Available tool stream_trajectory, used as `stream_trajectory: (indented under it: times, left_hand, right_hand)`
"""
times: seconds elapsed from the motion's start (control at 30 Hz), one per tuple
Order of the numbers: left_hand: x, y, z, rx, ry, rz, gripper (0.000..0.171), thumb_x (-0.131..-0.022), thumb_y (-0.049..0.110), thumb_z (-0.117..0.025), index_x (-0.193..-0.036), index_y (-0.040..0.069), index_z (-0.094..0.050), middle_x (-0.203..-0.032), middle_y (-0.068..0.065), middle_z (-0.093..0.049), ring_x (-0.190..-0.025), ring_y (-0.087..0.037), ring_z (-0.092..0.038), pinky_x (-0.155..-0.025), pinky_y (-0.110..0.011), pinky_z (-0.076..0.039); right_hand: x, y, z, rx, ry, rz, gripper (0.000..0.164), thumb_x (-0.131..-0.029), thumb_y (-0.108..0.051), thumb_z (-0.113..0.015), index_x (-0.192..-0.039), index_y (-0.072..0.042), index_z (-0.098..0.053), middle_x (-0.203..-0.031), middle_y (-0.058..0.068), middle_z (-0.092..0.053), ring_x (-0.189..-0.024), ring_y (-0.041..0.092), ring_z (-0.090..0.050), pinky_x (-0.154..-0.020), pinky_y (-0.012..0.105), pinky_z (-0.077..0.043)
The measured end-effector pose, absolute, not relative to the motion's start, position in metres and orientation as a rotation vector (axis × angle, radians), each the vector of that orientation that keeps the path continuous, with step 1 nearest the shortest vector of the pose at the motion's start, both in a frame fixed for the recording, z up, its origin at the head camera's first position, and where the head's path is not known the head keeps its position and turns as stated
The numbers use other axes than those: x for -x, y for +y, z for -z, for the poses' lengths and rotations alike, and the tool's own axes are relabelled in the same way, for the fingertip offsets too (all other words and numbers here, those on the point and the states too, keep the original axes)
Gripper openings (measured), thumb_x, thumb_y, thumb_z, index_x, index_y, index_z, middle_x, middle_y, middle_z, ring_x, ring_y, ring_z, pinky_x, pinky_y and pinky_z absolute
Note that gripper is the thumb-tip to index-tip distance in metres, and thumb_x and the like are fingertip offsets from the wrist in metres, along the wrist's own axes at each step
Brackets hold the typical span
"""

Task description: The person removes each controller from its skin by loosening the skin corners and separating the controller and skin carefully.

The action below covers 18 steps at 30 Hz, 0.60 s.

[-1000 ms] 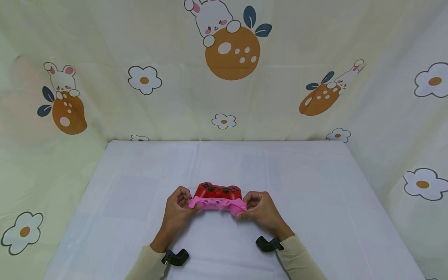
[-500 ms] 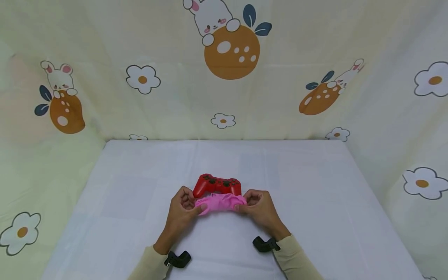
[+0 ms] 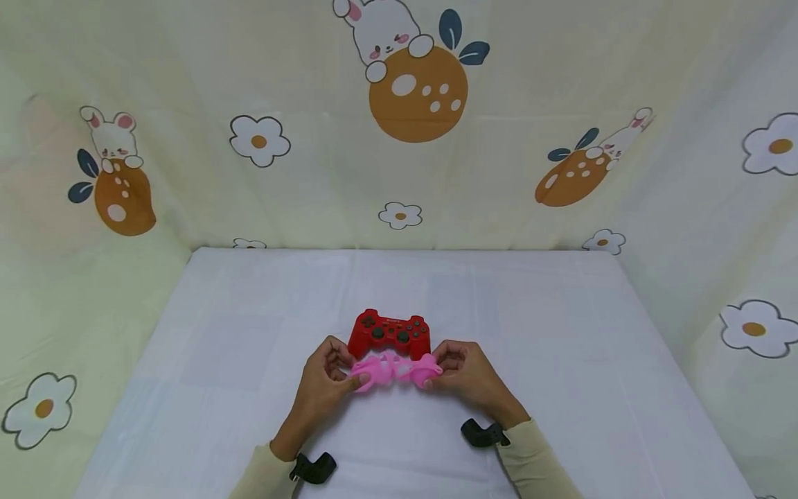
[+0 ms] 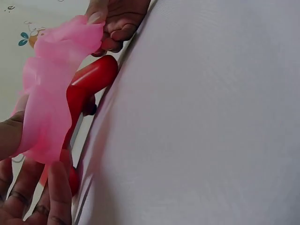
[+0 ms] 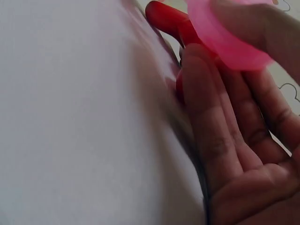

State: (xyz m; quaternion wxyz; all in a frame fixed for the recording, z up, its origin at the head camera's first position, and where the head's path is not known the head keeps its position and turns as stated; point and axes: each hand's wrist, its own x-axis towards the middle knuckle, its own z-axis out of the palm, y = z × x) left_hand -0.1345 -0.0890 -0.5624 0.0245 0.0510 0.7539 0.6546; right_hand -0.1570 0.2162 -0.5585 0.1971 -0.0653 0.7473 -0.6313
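Observation:
A soft pink silicone controller cover (image 3: 386,369) is stretched between both hands, just in front of a red game controller (image 3: 391,331). My left hand (image 3: 325,374) pinches the cover's left end between thumb and fingers. At the other end, my right hand (image 3: 467,374) pinches it the same way. The controller lies on the white table with its buttons and sticks facing up. In the left wrist view the pink cover (image 4: 54,89) hides part of the controller (image 4: 91,77). The right wrist view shows the thumb pressed on the cover (image 5: 225,42).
A white cloth covers the table (image 3: 536,312), whose far edge meets a curtain (image 3: 299,194) printed with rabbits and flowers. Black wrist cameras are strapped to the left wrist (image 3: 314,468) and the right wrist (image 3: 481,434).
The cover has come away from over the controller, turned in the hands, and now shows its other side. The controller slid slightly away and now shows fully face up.

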Motion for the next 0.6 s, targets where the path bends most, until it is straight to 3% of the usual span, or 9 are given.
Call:
stream_trajectory:
  times: [0.2,0.4,0.6]
  left_hand:
    - [0.129,-0.091,0.561,-0.224,2.388,-1.949,0.046,-0.077,0.006,-0.094,-0.107,0.009,-0.06,-0.106,-0.01,-0.073,-0.084,-0.013,-0.069,-0.075,-0.024,-0.059]
    - [0.124,-0.094,0.562,-0.274,2.435,-1.837,0.044,-0.076,0.006,-0.095,-0.106,0.012,-0.063,-0.112,-0.005,-0.076,-0.094,-0.015,-0.07,-0.075,-0.026,-0.061]
    - [0.119,-0.097,0.56,-0.276,2.474,-1.744,0.04,-0.079,0.004,-0.092,-0.105,0.017,-0.065,-0.107,0.002,-0.076,-0.093,-0.017,-0.071,-0.075,-0.026,-0.061]
  right_hand:
    - [0.157,0.225,0.558,0.256,2.039,1.687,0.04,-0.08,-0.017,-0.095,-0.109,-0.008,-0.069,-0.095,0.011,-0.078,-0.085,0.017,-0.073,-0.08,0.029,-0.061]
    - [0.159,0.234,0.557,0.376,1.973,1.633,0.041,-0.081,-0.005,-0.09,-0.114,-0.002,-0.066,-0.095,0.011,-0.075,-0.082,0.015,-0.073,-0.079,0.029,-0.063]
    - [0.158,0.239,0.553,0.42,2.005,1.536,0.038,-0.081,-0.005,-0.09,-0.11,-0.004,-0.066,-0.093,0.008,-0.073,-0.083,0.016,-0.073,-0.079,0.028,-0.063]
